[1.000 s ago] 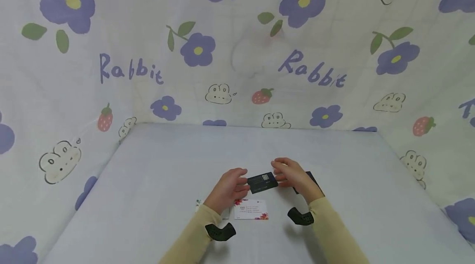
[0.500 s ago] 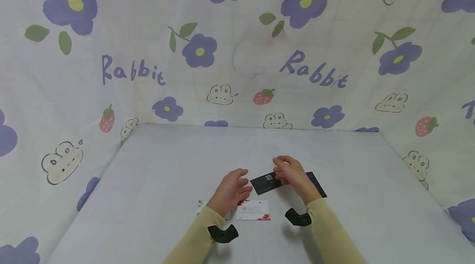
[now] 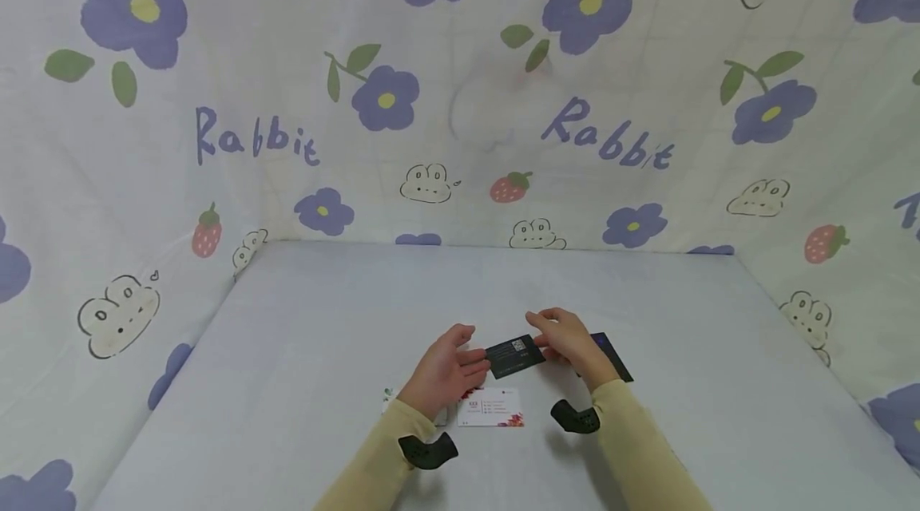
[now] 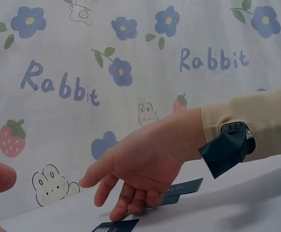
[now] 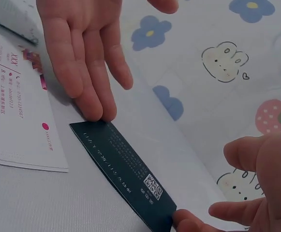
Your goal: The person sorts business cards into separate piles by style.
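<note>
A dark business card (image 3: 515,356) with a white QR code lies on the table between the two hands. My left hand (image 3: 447,367) has its fingers extended, and their tips touch the card's left edge, as the right wrist view also shows. Opposite it, my right hand (image 3: 571,342) touches the right edge with a fingertip; its thumb is held away from the card. Neither hand grips the card. In the left wrist view the right hand (image 4: 145,166) appears with loosely bent fingers, and only a corner of the dark card (image 4: 115,226) shows.
White business cards (image 3: 491,407) with red flower print lie just nearer than the dark card. A pale item (image 3: 441,417) is mostly hidden under the left wrist. More dark cards (image 3: 612,357) lie beyond the right wrist. A patterned cloth (image 3: 460,128) hangs behind the table.
Half a second ago the card lay partly behind the right fingers, apart from the left hand. Now it sits slightly further left, turned a little, with the left fingertips at its edge.
</note>
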A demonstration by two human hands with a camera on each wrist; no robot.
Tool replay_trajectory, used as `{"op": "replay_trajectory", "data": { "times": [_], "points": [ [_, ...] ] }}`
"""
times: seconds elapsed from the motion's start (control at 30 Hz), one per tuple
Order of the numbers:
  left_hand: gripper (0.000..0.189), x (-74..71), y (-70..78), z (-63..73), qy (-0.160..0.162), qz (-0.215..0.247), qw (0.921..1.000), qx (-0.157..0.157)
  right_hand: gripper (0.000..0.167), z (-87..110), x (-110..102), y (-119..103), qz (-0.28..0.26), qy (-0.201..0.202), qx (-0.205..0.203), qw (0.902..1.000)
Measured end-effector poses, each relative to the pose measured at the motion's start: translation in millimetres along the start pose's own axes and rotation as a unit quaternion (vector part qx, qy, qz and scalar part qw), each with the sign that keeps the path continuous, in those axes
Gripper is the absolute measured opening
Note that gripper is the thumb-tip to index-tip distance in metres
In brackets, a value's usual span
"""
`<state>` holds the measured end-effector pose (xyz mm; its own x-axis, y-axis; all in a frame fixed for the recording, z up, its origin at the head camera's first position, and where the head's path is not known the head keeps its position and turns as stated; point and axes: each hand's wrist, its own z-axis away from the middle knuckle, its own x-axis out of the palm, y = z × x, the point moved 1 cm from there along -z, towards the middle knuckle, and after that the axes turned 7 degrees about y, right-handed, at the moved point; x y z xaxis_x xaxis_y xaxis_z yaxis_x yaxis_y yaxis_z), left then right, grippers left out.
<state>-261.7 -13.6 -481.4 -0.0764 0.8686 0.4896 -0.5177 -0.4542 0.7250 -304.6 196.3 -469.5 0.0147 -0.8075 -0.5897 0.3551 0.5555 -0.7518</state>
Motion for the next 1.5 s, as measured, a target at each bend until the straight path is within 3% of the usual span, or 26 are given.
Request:
{"op": "replay_trajectory", "data": {
  "times": [0.37, 0.77, 1.07, 1.3, 1.5],
  "points": [
    [0.078, 2.4, -0.9, -0.6, 0.007, 0.02, 0.9998, -0.006, 0.066, 0.4, -5.1, 4.2, -0.029, -0.006, 0.028, 0.9992],
    [0.079, 6.7, -1.1, 1.3, -0.005, -0.001, 0.9999, 0.014, 0.056, 5.1, -3.1, 8.3, -0.094, -0.004, 0.0, 0.9955],
    [0.077, 4.0, -4.0, -0.9, 0.009, 0.01, 0.9998, 0.013, 0.051, 3.4, 0.9, 17.3, -0.104, 0.039, -0.027, 0.9935],
    [0.077, 5.9, -0.6, 4.9, 0.015, -0.011, 0.9996, 0.021, 0.052, 3.9, 1.1, 23.1, -0.128, 0.048, -0.014, 0.9905],
    [0.074, 8.3, 1.7, 7.1, -0.002, -0.046, 0.9984, 0.032, 0.049, 9.7, -2.5, 25.7, -0.135, 0.06, -0.016, 0.989]
  ]
}}
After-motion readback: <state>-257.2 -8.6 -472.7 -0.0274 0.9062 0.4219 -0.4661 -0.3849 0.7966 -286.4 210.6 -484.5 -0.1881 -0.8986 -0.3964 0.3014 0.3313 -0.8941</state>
